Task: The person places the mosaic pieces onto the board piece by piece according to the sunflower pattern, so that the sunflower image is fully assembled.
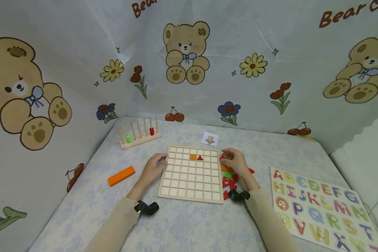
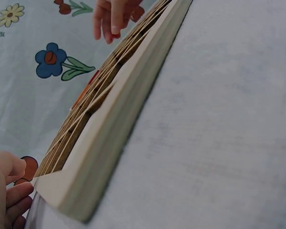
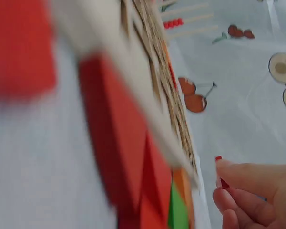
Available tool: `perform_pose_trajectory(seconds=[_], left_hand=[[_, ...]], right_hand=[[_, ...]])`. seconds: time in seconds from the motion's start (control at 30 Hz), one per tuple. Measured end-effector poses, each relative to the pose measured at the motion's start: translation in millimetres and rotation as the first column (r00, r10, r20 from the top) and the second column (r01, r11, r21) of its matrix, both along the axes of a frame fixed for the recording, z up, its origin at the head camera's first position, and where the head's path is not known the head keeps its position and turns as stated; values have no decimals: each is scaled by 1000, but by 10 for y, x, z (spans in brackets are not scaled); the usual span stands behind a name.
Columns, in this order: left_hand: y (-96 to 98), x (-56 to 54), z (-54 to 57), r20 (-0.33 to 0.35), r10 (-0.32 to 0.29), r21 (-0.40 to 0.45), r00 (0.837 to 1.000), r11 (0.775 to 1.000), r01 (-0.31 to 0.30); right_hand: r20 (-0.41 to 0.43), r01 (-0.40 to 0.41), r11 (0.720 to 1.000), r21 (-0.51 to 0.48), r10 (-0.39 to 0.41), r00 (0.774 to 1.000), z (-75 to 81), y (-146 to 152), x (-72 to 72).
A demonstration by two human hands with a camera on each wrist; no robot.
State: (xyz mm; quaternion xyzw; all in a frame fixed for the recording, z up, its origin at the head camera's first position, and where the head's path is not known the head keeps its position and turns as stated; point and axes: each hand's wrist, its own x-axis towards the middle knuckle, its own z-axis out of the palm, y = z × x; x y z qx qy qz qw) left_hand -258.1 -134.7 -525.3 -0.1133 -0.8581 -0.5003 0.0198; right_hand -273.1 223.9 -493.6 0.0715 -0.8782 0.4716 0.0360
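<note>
Pinching red piece (image 1: 222, 157) with right grip (image 1: 235, 161), loose left grip (image 1: 153, 166) touching board (image 1: 189, 174), orange square (image 1: 193, 157), red triangle (image 1: 200, 158) inside

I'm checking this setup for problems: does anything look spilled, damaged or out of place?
Nothing stands out as damaged or spilled. The loose red, orange and green pieces lie jumbled beside the gridded board, untidy, but that seems ordinary.

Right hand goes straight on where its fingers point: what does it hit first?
Probably the wooden grid board, at its right rim near the far corner. The right hand, pinching a red piece, might pass above it instead; height is unclear.
</note>
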Motion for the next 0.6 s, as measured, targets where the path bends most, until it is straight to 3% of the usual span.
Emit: perform_pose_trajectory(seconds=[0.17, 0.33, 0.43, 0.6], left_hand=[[-10, -4, 21, -9, 5, 4, 1000, 1000, -5], [-30, -8, 21, -12, 13, 21, 1000, 1000, -13], [-28, -10, 9, -14, 7, 32, 1000, 999, -7], [-8, -3, -1, -5, -7, 34, 1000, 999, 7]], right_hand=[[-72, -53, 998, -41, 50, 996, 116, -305, -13], [-92, -146, 989, -19, 143, 985, 204, -765, -100], [-92, -180, 984, 7, 180, 979, 194, -1016, -169], [-50, -171, 985, 5, 171, 984, 132, -1288, -225]])
